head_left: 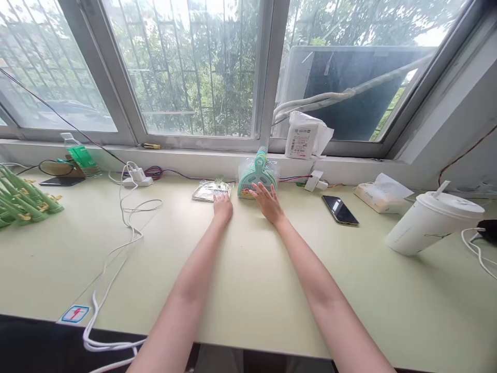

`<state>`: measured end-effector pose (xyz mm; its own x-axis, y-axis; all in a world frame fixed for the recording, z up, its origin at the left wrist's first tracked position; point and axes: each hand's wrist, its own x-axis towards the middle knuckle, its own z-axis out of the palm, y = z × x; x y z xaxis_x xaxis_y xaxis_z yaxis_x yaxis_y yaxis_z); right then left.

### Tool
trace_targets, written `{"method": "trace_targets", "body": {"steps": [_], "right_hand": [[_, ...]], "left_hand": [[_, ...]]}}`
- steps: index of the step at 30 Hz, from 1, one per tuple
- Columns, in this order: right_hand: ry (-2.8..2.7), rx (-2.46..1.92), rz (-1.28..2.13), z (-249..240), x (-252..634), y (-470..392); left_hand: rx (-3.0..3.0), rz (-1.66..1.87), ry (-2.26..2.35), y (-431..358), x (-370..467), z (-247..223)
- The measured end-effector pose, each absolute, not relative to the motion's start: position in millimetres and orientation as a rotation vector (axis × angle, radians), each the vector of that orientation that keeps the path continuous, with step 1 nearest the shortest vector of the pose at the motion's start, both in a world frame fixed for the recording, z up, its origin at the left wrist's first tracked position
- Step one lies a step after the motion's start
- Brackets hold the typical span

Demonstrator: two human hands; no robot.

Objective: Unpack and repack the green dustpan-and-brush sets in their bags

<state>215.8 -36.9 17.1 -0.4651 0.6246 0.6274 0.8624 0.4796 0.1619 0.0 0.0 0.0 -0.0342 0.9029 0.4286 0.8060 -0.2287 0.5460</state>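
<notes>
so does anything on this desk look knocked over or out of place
Nothing is spilled or broken. The white lidded cup at the right seems to lean, probably from lens distortion. A loose white cable trails across the desk and over its front edge.

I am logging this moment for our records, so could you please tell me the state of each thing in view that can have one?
Left hand: fingers curled, at the clear packet.
Right hand: open, flat against the bagged teal dustpan.
Phone: screen dark, lying flat.
White cup: lidded, straw in.
Charger: cable attached.
Tissue pack: a tissue sticks out.
Window: looks shut.
</notes>
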Motion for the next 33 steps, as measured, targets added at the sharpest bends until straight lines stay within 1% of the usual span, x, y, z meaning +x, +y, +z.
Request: {"method": "trace_targets", "body": {"steps": [5,8,11,14,17,19,22,23,26,28,30,33], "right_hand": [[-1.967,-1.337,-0.377,13.9,204.3,-71.1],[-1.979,-1.449,-0.169,8.1,173.6,-105.9],[-1.965,-1.604,0.05,4.5,139.4,-141.9],[-1.872,-1.683,0.364,4.0,129.1,-164.1],[-1.726,-1.578,0.667,3.6,150.6,-166.9],[-1.499,-1.499,0.76,3.1,175.3,-162.7],[-1.365,-1.408,0.659,5.7,211.9,-157.6],[-1.343,-1.384,0.598,8.0,221.7,-157.4],[-1.305,-1.362,0.391,18.1,240.8,-161.5],[-1.322,-1.367,0.248,24.3,245.2,-166.0],[-1.368,-1.344,0.089,28.0,243.6,-170.2],[-1.446,-1.347,-0.175,28.7,231.6,-176.5]], "left_hand": [[2.295,1.068,1.596,-61.0,-45.6,3.1],[2.348,1.061,1.536,-115.0,-62.0,4.2],[2.406,0.974,1.482,-179.1,-61.5,5.2],[2.437,0.844,1.318,-234.2,-46.9,8.5],[2.46,0.742,1.089,-252.2,-29.1,18.4],[2.419,0.896,1.09,-238.5,-18.3,28.1],[2.028,1.327,1.272,-195.5,-0.6,39.9],[1.849,1.377,1.242,-180.6,6.3,41.8],[1.436,1.181,0.847,-148.0,28.6,40.7],[1.276,1.117,0.693,-137.7,41.1,36.8],[1.174,1.158,0.694,-133.0,47.6,32.3],[1.014,1.32,0.767,-129.5,43.1,26.9]]}}
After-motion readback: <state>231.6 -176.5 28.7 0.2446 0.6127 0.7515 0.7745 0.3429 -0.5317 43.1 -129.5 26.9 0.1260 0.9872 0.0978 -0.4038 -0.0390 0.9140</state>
